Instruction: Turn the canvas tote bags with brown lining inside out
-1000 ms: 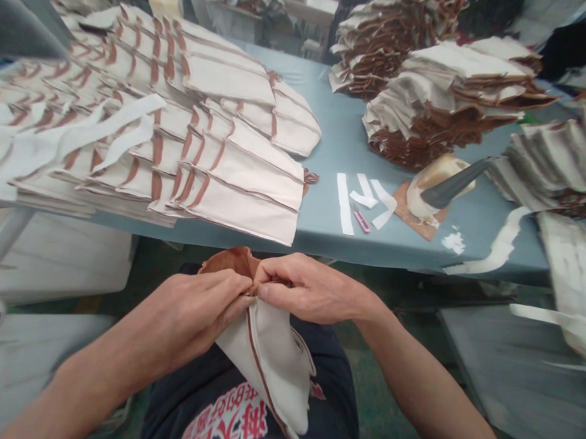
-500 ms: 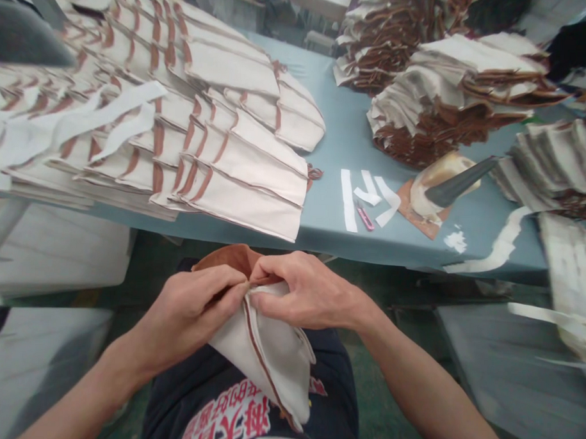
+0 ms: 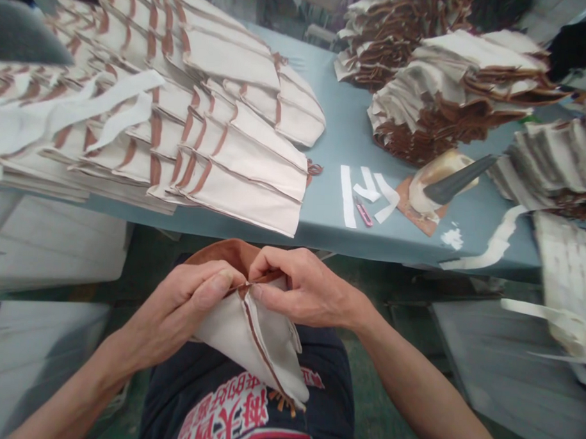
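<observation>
Over my lap I hold a cream fabric piece with brown trim [image 3: 253, 340]. My left hand [image 3: 184, 312] pinches its top edge from the left, fingers closed on the cloth. From the right, my right hand [image 3: 303, 287] pinches the same edge, thumb and fingers pressed together on the brown seam. The two hands touch at the fingertips. A brown flap of the piece [image 3: 224, 252] stands up behind my fingers. The lower part of the cloth hangs down over my dark printed shirt [image 3: 228, 416].
A blue-grey table [image 3: 334, 138] stands in front of me. Overlapping rows of finished cream and brown pieces [image 3: 218, 153] cover its left. Tall stacks [image 3: 446, 90] sit at the back right. White strips [image 3: 346, 196], a small pink tool [image 3: 363, 212] and a grey-handled tool [image 3: 451, 180] lie at the middle.
My hands have shifted slightly along the top edge and the cloth has been turned a little; its lower end now hangs shorter. The view has tilted slightly.
</observation>
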`<action>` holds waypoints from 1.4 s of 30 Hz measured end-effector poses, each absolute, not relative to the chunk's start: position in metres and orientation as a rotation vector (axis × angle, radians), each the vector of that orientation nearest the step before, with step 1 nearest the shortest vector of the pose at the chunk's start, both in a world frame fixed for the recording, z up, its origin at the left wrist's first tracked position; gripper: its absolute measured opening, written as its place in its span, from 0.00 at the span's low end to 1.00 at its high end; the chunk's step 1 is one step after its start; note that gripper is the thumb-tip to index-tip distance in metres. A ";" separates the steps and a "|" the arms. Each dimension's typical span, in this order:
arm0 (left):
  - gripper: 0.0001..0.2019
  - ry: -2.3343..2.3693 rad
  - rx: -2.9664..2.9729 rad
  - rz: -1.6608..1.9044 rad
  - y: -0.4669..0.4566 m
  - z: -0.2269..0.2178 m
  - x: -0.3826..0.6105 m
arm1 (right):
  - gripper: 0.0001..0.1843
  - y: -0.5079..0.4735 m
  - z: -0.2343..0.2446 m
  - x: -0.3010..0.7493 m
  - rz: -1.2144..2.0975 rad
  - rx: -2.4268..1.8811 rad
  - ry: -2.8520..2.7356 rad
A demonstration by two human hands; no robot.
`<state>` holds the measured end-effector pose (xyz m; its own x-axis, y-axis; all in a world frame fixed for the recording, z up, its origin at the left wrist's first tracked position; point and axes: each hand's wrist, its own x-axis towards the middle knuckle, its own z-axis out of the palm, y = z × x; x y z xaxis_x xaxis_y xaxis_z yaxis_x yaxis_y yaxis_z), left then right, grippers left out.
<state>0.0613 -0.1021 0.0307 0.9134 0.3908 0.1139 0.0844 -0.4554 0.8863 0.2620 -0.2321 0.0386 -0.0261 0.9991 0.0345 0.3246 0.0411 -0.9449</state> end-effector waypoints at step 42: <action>0.22 0.732 1.518 0.301 -0.119 0.020 0.070 | 0.02 -0.247 0.031 0.241 0.676 -1.585 -1.279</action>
